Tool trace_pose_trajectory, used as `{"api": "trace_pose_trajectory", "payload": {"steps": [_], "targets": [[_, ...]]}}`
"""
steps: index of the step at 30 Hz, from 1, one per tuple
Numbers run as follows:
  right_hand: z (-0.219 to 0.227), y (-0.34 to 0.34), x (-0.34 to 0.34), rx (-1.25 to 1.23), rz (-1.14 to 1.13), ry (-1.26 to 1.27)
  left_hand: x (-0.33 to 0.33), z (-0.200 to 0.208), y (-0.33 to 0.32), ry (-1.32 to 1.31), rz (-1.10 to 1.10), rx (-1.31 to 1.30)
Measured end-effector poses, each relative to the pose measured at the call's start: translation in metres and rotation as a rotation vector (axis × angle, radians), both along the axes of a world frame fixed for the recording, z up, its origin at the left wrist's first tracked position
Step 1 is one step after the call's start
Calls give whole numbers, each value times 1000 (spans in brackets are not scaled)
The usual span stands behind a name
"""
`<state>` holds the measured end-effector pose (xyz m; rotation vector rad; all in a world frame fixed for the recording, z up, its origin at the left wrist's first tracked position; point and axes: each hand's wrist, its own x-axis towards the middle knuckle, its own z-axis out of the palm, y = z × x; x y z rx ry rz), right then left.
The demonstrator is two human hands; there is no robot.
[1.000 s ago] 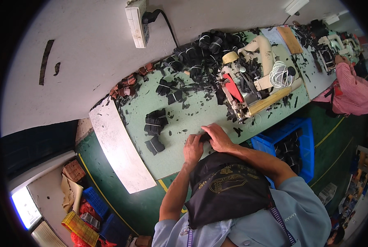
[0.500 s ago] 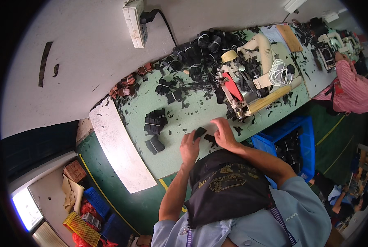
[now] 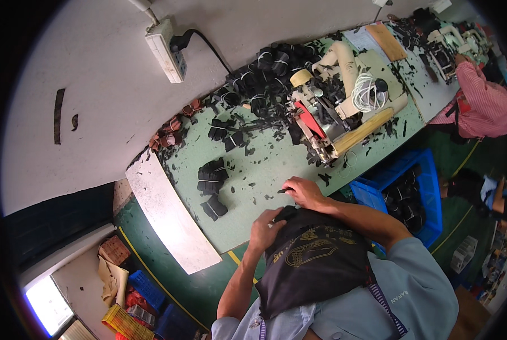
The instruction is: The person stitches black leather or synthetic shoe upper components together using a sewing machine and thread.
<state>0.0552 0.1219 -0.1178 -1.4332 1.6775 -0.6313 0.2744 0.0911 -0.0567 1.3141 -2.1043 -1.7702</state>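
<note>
My left hand (image 3: 265,228) is closed on a small black leather-like piece (image 3: 286,214), held low against the front of my dark apron (image 3: 304,266). Just beyond it, at the near edge of the green table (image 3: 253,170), my right hand (image 3: 304,192) pinches another small black piece (image 3: 283,191). To the left of the hands lie a bound bundle of black pieces (image 3: 212,177) and a smaller black bundle (image 3: 214,208). How my right fingertips grip is partly hidden.
A sewing-type machine (image 3: 327,119) with a red part and coiled white cord stands right of centre. Banded black bundles (image 3: 259,73) and scraps line the wall. A blue crate (image 3: 429,192) holds more bundles at right. A white board (image 3: 171,221) lies left; a person in pink (image 3: 480,107) works far right.
My left hand has drawn back toward the apron with its black piece. My right hand has moved slightly left and down and now pinches the piece that lay on the table.
</note>
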Motion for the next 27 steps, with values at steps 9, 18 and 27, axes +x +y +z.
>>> {"api": "trace_pose_trajectory", "payload": {"steps": [9, 18, 27], "targets": [[69, 3, -47, 69, 246, -284, -42, 32, -25, -77, 5, 40], [95, 23, -98, 141, 44, -394, -113, 17, -32, -32, -61, 172], [122, 66, -193, 251, 266, -361, -201, -72, -96, -373, 295, -426]]}}
